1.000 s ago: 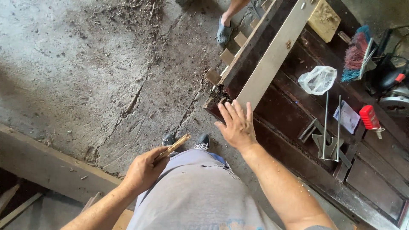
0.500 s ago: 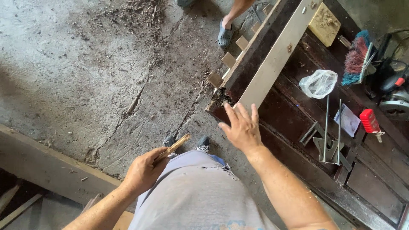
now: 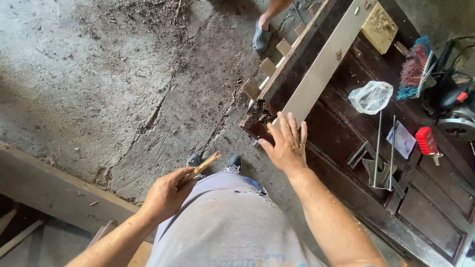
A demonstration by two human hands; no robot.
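Observation:
My left hand is closed around a short wooden stick, held near my waist over the concrete floor. My right hand is spread, fingers apart, at the near end of a long pale wooden plank. The plank lies on a dark wooden door panel that serves as a work surface. Whether the fingertips rest on the plank end I cannot tell. The panel's near corner is rotted and crumbled.
On the dark panel lie a clear plastic bag, a metal clamp frame with rods, a red tool, a brush and a circular saw. Another person's sandalled foot stands at the top. A wooden beam lies lower left.
My right hand has slid a little along the plank end toward the panel's corner. The left hand keeps the stick in place.

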